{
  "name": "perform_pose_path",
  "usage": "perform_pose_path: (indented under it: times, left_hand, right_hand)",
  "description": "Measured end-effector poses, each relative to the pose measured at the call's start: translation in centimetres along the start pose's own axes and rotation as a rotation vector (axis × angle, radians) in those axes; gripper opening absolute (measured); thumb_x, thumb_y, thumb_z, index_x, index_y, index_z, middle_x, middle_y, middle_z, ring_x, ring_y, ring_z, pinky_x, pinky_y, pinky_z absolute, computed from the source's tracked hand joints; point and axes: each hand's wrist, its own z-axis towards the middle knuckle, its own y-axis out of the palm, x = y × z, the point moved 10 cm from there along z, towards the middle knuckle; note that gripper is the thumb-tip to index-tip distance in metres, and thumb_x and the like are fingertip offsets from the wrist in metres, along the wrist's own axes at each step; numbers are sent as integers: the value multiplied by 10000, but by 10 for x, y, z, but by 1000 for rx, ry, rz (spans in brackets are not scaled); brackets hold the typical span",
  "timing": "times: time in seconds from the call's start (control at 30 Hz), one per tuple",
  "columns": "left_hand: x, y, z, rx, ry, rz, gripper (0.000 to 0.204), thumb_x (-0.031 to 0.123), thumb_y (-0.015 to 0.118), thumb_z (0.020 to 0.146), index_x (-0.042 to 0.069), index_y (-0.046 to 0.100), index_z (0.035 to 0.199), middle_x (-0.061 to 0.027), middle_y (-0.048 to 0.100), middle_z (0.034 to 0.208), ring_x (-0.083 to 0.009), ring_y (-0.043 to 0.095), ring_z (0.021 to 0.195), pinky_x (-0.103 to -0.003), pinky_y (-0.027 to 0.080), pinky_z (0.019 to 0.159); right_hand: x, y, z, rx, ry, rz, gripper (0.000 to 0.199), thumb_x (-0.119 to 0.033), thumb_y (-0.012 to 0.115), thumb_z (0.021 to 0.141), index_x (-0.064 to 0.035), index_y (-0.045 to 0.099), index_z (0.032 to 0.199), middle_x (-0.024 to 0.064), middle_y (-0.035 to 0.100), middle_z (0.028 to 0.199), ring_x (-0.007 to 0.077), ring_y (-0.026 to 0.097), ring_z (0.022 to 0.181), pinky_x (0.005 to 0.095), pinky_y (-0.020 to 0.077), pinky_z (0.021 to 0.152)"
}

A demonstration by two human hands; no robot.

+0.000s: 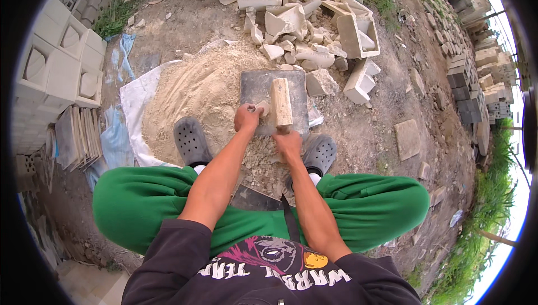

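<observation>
My right hand (288, 143) is closed round the handle of a wooden mallet (282, 102), whose thick pale head lies over a dark flat slab (253, 85). Just left of the mallet, my left hand (247, 117) pinches a small pale chunk of broken block (263, 106) at the slab's surface. Most of the mallet's handle is hidden by my right hand. Beside the slab spreads a heap of tan crushed material (196, 84) on a white sheet (134, 98). Crumbled bits lie on the ground between my feet.
Ahead lies a pile of broken decorative blocks (302, 25). Pale blocks (70, 42) are stacked at the left, with thin boards (78, 137) leaning near them. Grey blocks (465, 89) are stacked at the far right. My grey clogs (192, 140) flank the slab.
</observation>
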Motion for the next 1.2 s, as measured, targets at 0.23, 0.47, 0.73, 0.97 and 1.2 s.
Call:
perform_pose_path:
  times: [0.23,0.47,0.73,0.97,1.2]
  left_hand:
    - [-6,4,5,-38,20,27,460,415,814,770,130,720,1118,-104,742,1059,-282,706,961,-393,527,832]
    - [7,-6,-7,-3,-15,16,482,388,836,756,60,719,1090,-150,729,1067,-289,700,945,-398,529,824]
    - [0,-2,1,-9,54,16,424,412,825,765,131,722,1065,-107,744,1019,-289,708,920,-398,532,804]
    - [8,-5,-4,0,20,35,431,404,824,769,112,709,1066,-102,739,1033,-277,704,934,-391,527,809]
    - [19,-2,-6,51,182,161,431,387,779,814,140,690,1156,-105,674,1137,-307,634,1069,-437,509,899]
  right_hand:
    - [-57,-25,-1,68,-224,129,348,-307,758,742,-1,715,902,227,726,877,398,711,885,457,549,769]
    - [12,9,12,-82,-43,-103,328,-292,767,722,7,728,852,138,713,702,221,705,613,376,554,628]
    - [-42,-22,9,102,-260,252,311,-269,767,732,26,710,813,109,673,619,190,657,528,349,521,546]
    - [25,23,12,-56,-90,-15,335,-301,746,744,21,717,831,128,695,665,226,686,596,385,532,608]
    - [26,22,13,-15,-105,-30,326,-327,746,740,-36,735,886,130,708,698,269,705,647,389,540,632]
